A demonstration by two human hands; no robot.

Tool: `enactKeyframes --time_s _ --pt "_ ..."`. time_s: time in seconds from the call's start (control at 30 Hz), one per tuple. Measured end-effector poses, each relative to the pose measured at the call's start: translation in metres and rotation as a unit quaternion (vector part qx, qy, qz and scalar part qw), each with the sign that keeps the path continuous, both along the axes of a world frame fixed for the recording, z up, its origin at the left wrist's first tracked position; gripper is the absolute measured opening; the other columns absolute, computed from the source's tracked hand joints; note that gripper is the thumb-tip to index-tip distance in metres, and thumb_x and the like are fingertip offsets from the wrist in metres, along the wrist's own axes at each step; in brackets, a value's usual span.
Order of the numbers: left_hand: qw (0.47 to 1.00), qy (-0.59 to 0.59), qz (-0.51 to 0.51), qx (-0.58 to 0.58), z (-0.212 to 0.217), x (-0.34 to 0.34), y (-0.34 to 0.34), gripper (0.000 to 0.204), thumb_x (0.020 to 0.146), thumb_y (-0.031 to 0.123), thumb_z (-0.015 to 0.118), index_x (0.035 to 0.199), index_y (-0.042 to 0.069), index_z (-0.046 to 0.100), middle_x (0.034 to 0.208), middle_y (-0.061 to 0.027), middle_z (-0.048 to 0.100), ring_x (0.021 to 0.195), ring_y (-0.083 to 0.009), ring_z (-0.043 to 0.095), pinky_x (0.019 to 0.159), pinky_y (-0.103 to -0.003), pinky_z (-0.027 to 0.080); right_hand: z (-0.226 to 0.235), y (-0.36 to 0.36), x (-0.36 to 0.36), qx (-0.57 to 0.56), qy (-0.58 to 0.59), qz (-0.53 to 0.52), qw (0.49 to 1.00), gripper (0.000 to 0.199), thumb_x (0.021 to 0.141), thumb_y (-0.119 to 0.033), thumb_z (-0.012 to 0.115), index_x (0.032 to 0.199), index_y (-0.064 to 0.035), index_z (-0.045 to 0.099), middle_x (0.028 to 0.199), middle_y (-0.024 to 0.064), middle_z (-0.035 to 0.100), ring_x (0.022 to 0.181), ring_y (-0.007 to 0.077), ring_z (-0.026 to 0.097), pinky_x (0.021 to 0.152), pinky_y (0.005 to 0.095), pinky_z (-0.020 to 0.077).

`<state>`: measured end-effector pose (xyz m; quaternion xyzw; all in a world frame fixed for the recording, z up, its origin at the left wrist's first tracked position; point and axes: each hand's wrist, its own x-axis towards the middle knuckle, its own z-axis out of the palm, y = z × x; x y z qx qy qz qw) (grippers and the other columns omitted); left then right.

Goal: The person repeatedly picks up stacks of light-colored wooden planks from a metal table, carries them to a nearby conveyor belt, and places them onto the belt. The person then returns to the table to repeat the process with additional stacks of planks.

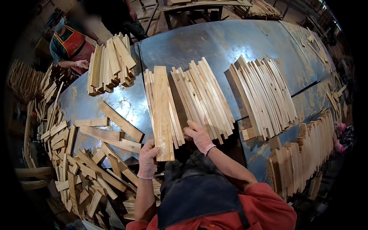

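Observation:
My left hand (148,159), in a pale knitted glove, is closed on the near left edge of a wide, flat wooden board (162,115). This board lies over a few narrow wooden strips (174,126), its near end reaching past the table edge. To the right, my gloved right hand (197,136) rests at the near ends of a row of wooden strips (205,99). Its fingers are slightly bent and apart, pointing left toward a dark gap between the strips; nothing shows in them. The fingertips are partly hard to make out.
The metal tabletop (180,46) carries another strip row (264,96) and a pile (111,63) beside a masked co-worker (73,44). Loose boards (120,120) lie left, above a heap of offcuts (84,180). More strips (303,153) stand at right, near another person's gloved hands (338,140).

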<state>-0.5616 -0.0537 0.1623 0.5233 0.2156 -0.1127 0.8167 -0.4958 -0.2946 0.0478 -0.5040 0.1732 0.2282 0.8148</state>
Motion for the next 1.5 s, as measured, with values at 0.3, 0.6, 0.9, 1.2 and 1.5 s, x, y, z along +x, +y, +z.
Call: enactKeyframes --time_s 0.3,0.6,0.9,1.2,1.5 --pt "0.898 -0.159 -0.154 0.381 -0.041 0.010 -0.147 0.034 0.091 0.014 0.081 0.119 0.000 0.069 0.093 -0.0132 0.072 0.080 -0.0226 0.069 0.076 -0.038 0.057 0.117 -0.038 0.033 -0.417 -0.085 0.094 0.900 0.101 0.089 -0.044 0.079 0.168 0.0010 0.035 0.143 0.0297 0.065 0.134 0.0421 0.064 0.117 0.0434 0.0475" --pt "0.929 -0.064 -0.160 0.328 -0.108 0.060 -0.194 0.070 0.093 0.025 0.083 0.152 -0.002 0.057 0.143 -0.0253 0.067 0.136 -0.0314 0.065 0.112 -0.039 0.053 0.008 -0.246 0.020 -0.673 -0.084 0.085 0.730 0.037 0.095 -0.021 0.058 0.129 -0.0060 0.055 0.099 0.0328 0.073 0.098 0.0539 0.071 0.089 0.0629 0.0571" --pt "0.944 0.081 -0.111 0.301 -0.191 0.121 -0.157 0.023 0.093 0.025 0.071 0.095 0.004 0.062 0.085 -0.0035 0.058 0.079 -0.0151 0.048 0.071 -0.037 0.045 -0.048 -0.313 0.003 -0.727 -0.065 0.135 0.670 0.037 0.096 -0.024 0.068 0.128 -0.0084 0.062 0.127 0.0221 0.069 0.124 0.0409 0.064 0.102 0.0533 0.0541" --pt "0.975 0.064 -0.214 -0.002 -0.101 0.164 -0.262 0.088 0.108 0.034 0.065 0.174 -0.003 0.020 0.160 -0.0244 0.053 0.142 -0.0297 0.056 0.117 -0.039 0.047 0.035 -0.236 0.062 -0.627 -0.149 0.113 0.756 0.057 0.099 -0.023 0.065 0.148 0.0009 0.051 0.134 0.0252 0.068 0.117 0.0456 0.069 0.101 0.0536 0.0566" --pt "0.984 0.127 -0.066 -0.106 -0.063 0.219 -0.261 0.045 0.110 0.036 0.065 0.132 -0.003 0.061 0.116 -0.0184 0.073 0.104 -0.0328 0.075 0.086 -0.050 0.065 0.057 -0.226 0.085 -0.062 0.003 -0.004 0.998 0.046 0.105 -0.033 0.073 0.138 -0.0013 0.068 0.113 0.0072 0.075 0.099 0.0191 0.072 0.090 0.0343 0.0593"
